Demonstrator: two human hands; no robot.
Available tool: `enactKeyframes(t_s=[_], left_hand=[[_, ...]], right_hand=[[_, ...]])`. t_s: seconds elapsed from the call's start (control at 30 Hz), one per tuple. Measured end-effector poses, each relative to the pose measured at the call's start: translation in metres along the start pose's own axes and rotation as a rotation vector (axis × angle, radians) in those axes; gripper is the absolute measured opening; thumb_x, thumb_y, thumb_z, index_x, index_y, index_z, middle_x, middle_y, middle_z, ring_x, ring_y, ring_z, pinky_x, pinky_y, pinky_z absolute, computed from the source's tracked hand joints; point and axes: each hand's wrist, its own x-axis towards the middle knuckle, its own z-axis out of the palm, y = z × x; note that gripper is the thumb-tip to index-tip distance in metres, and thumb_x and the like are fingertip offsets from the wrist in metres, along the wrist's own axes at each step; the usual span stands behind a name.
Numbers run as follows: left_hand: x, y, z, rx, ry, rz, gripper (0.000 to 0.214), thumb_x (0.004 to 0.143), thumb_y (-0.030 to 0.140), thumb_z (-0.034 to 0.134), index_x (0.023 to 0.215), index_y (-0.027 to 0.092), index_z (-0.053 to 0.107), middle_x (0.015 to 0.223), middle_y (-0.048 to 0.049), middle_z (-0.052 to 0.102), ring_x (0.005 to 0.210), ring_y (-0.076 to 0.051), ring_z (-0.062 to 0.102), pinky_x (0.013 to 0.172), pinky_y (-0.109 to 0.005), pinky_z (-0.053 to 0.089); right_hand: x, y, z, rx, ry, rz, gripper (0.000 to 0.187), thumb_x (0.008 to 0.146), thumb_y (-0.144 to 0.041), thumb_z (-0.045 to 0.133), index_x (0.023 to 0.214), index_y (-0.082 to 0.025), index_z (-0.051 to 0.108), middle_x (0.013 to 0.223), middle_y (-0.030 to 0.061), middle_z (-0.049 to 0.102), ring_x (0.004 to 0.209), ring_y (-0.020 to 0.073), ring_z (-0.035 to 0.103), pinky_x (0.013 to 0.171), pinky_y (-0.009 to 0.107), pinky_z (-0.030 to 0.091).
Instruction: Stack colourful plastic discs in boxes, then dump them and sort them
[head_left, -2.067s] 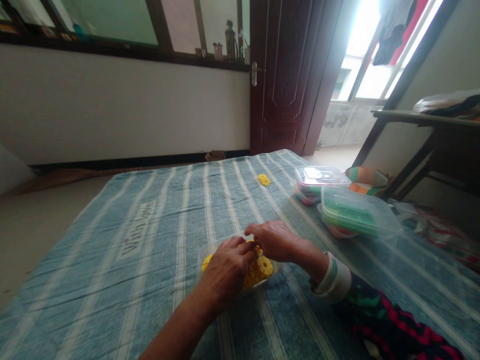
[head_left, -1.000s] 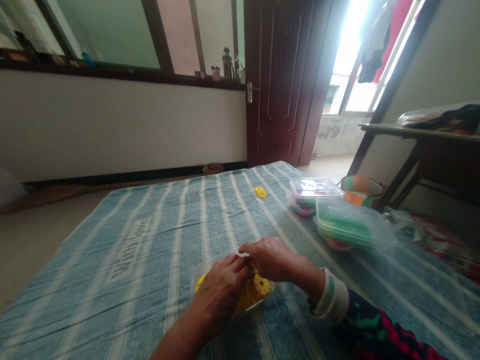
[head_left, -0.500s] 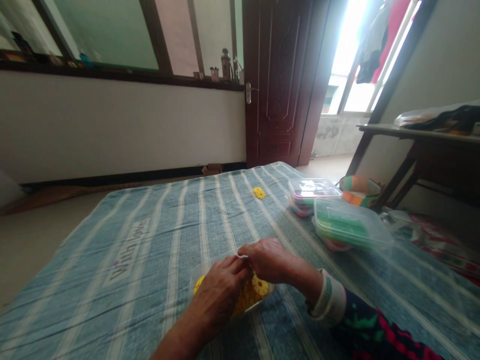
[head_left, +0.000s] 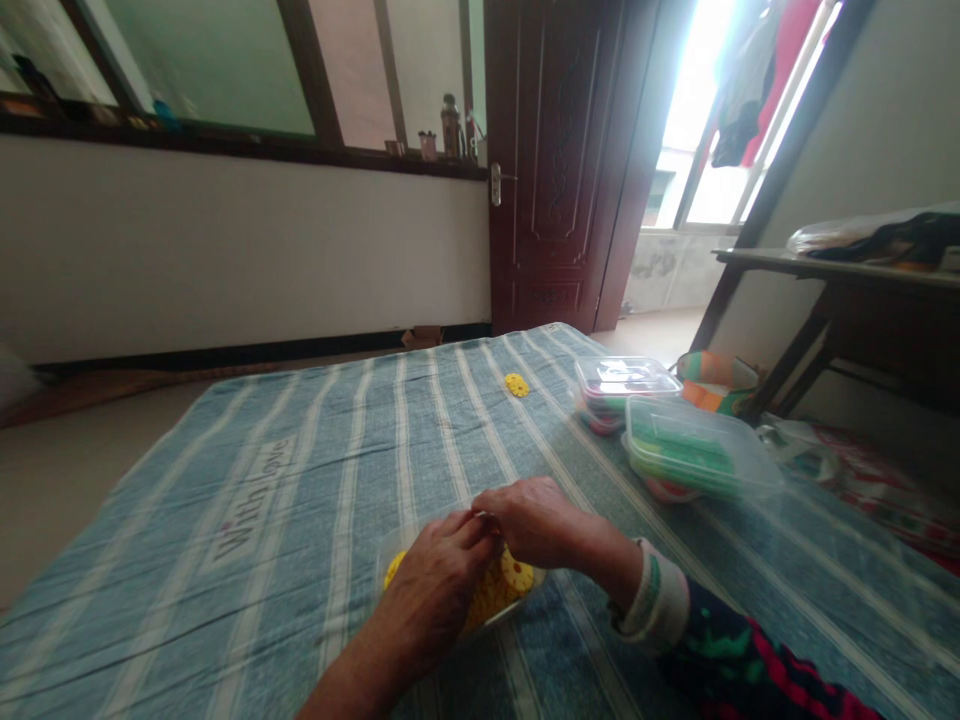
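Note:
A clear plastic box (head_left: 499, 622) with yellow notched plastic discs (head_left: 486, 598) in it lies on the striped cloth right in front of me. My left hand (head_left: 444, 562) is closed over the box, fingers curled inward. From the right, my right hand (head_left: 529, 520) reaches over the far side, its fingertips pinched together against those of the left. What they pinch is hidden behind the fingers. Just under my right hand a yellow disc with a hole in its middle (head_left: 517, 568) shows in the box. Another yellow disc (head_left: 517, 385) lies alone farther out on the cloth.
Two lidded clear boxes stand to the right, one with reddish contents (head_left: 626, 380), one with green pieces (head_left: 686, 450). Behind them is an orange and green basket (head_left: 716, 380). A dark table (head_left: 840, 265) stands at the right, a brown door (head_left: 559, 170) beyond the cloth (head_left: 300, 520).
Hardly anything differs. Both hands stay together over the box, and the whole view has shifted very slightly.

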Motion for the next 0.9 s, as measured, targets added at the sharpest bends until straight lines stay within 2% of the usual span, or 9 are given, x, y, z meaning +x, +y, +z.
enactKeyframes(t_s=[0.5,0.6,0.7,0.8,0.9], left_hand=[[0.0,0.0,-0.001,0.037,0.029,0.029,0.023,0.088,0.014,0.052,0.104,0.025,0.064,0.109,-0.0039,0.065,0.109,-0.021,0.054,0.095,-0.038,0.045],[-0.001,0.001,-0.002,0.051,-0.003,0.001,0.021,0.088,0.014,0.052,0.102,0.025,0.063,0.108,-0.0037,0.064,0.107,-0.021,0.054,0.094,-0.038,0.044],[-0.002,0.003,-0.003,0.053,-0.024,-0.02,0.018,0.089,0.015,0.05,0.1,0.024,0.062,0.103,-0.0035,0.064,0.102,-0.02,0.054,0.091,-0.037,0.044],[-0.002,0.005,-0.004,0.042,-0.023,-0.021,0.015,0.09,0.017,0.05,0.098,0.023,0.062,0.101,-0.0036,0.063,0.098,-0.019,0.055,0.087,-0.035,0.045],[-0.003,0.004,-0.003,0.049,0.0,-0.014,0.014,0.091,0.018,0.049,0.096,0.023,0.062,0.099,-0.0041,0.064,0.097,-0.019,0.055,0.085,-0.034,0.045]], right_hand=[[-0.001,0.004,0.002,0.052,0.05,-0.023,0.024,0.082,-0.02,0.049,0.101,-0.02,0.064,0.089,0.0087,0.073,0.081,0.0249,0.069,0.062,0.028,0.043],[-0.003,0.01,0.005,0.191,0.14,-0.051,0.025,0.084,-0.02,0.049,0.102,-0.02,0.066,0.088,0.0069,0.073,0.081,0.021,0.068,0.066,0.027,0.044],[0.002,0.02,0.005,0.446,0.309,-0.041,0.023,0.085,-0.02,0.05,0.099,-0.018,0.068,0.081,0.0032,0.072,0.074,0.0148,0.067,0.068,0.024,0.045],[0.02,0.042,0.001,0.577,0.476,0.105,0.02,0.085,-0.022,0.05,0.092,-0.017,0.069,0.069,0.0,0.067,0.064,0.0125,0.064,0.065,0.023,0.046],[0.055,0.074,-0.003,0.399,0.579,0.407,0.024,0.085,-0.021,0.05,0.101,-0.02,0.068,0.087,0.0026,0.071,0.084,0.0168,0.066,0.077,0.027,0.047]])
